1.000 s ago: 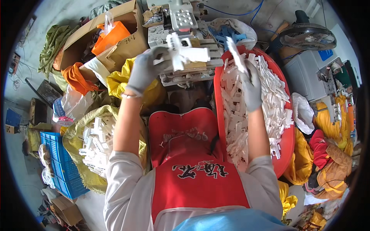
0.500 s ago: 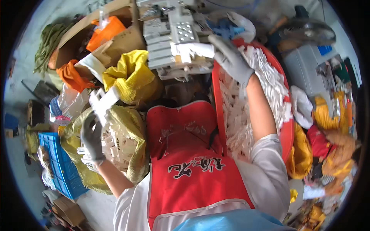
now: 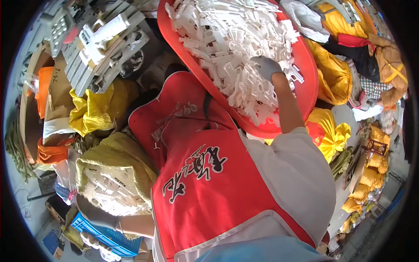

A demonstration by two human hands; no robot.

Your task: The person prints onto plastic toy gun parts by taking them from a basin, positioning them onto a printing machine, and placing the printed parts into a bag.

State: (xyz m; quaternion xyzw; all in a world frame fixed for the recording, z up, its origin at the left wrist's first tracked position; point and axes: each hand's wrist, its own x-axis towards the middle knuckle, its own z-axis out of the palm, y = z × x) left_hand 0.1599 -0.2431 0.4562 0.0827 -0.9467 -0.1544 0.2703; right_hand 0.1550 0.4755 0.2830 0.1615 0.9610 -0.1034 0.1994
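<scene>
My right hand (image 3: 267, 68), in a grey glove, reaches into a long red tub (image 3: 310, 83) and touches the heap of white plastic toy-gun parts (image 3: 218, 48) there. Its fingertips point down among the parts, so a grip cannot be made out. My left hand (image 3: 98, 215), gloved too, lies stretched out at the near edge of a yellow-green woven sack (image 3: 126, 153), with nothing visible in it. Inside the sack are more white plastic parts (image 3: 111, 192). Another white part (image 3: 104, 37) sits on the grey bench machine (image 3: 80, 70) at the far left.
A yellow sack (image 3: 94, 109) stands between the machine and the woven sack. The blue crate (image 3: 115, 240) is beside my left forearm. A cardboard box (image 3: 56, 94) with orange cloth stands at the left; yellow bags (image 3: 329, 74) line the tub's right side.
The view has turned right. My right hand has gone from the machine into the tub. The white piece near my left hand above the sack is gone from there; that hand has lowered.
</scene>
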